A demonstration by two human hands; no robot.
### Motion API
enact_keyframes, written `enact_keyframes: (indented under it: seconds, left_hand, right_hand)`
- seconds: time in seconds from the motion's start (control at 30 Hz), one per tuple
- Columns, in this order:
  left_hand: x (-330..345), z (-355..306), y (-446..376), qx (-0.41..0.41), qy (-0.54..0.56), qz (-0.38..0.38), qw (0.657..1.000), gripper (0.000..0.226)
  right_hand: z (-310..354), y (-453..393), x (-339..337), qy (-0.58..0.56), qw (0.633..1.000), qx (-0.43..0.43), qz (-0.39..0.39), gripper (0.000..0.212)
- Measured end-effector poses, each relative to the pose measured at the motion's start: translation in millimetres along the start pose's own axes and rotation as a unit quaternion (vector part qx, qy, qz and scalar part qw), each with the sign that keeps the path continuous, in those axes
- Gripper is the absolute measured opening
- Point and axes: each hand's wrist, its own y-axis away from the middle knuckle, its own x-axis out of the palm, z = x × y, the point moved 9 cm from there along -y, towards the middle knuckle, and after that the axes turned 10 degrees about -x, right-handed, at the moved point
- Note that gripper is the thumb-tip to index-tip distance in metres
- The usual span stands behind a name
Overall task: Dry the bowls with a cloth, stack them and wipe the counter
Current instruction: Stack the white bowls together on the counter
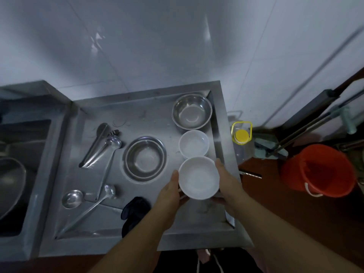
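Above the right side of the steel counter point(110, 217), a white bowl point(198, 177) is being held rim-up between both hands: left hand point(171, 191) gripping its left edge, right hand point(226, 181) gripping its right edge. Just beyond it, a second white bowl point(194, 143) is sitting on the counter, with a deep steel bowl point(192, 112) behind that. Lying further left: a shallow steel bowl point(145, 158), tongs point(96, 144), two ladles point(71, 199), and a dark cloth point(134, 210) at the near edge.
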Motion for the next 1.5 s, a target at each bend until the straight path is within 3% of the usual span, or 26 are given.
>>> enact_keyframes:
  seconds: [0.17, 0.3, 0.43, 0.67, 0.87, 0.93, 1.03, 1.5]
  left_hand:
    - [5.3, -73.6, 33.1, 0.090, -0.033, -0.015, 0.995, 0.074]
    - [9.7, -137.3, 31.6, 0.110, -0.023, -0.024, 0.993, 0.057]
    - [15.8, -197.2, -0.2, 0.109, -0.022, -0.030, 0.993, 0.065]
    - [34.2, -264.6, -96.8, 0.095, -0.045, 0.006, 0.994, 0.064]
    - [41.1, -271.7, -179.4, 0.062, -0.060, 0.003, 0.996, 0.054]
    - [41.3, -269.0, -201.5, 0.054, -0.071, -0.004, 0.996, 0.059]
    - [39.4, -261.3, -226.5, 0.042, -0.085, -0.009, 0.995, 0.064]
    - [31.2, -247.8, -254.9, 0.018, -0.079, -0.041, 0.996, 0.055]
  right_hand:
    - [69.8, 10.3, 21.3, 0.022, 0.996, -0.069, 0.054, 0.067]
    - [130.7, 3.8, 43.1, 0.010, 0.993, -0.097, 0.070, 0.072]
    - [180.8, -25.0, 60.0, 0.009, 0.990, -0.121, 0.073, 0.073]
    - [222.6, -114.0, 75.2, 0.005, 0.995, -0.096, -0.008, 0.082]
    - [217.7, -188.0, 77.7, -0.006, 0.996, -0.082, -0.036, 0.074]
    - [211.2, -206.4, 79.2, -0.015, 0.996, -0.076, -0.042, 0.065]
    - [198.1, -228.5, 83.7, -0.032, 0.997, -0.063, -0.042, 0.068]
    - [175.6, -254.7, 89.1, -0.034, 0.996, -0.071, -0.040, 0.068]
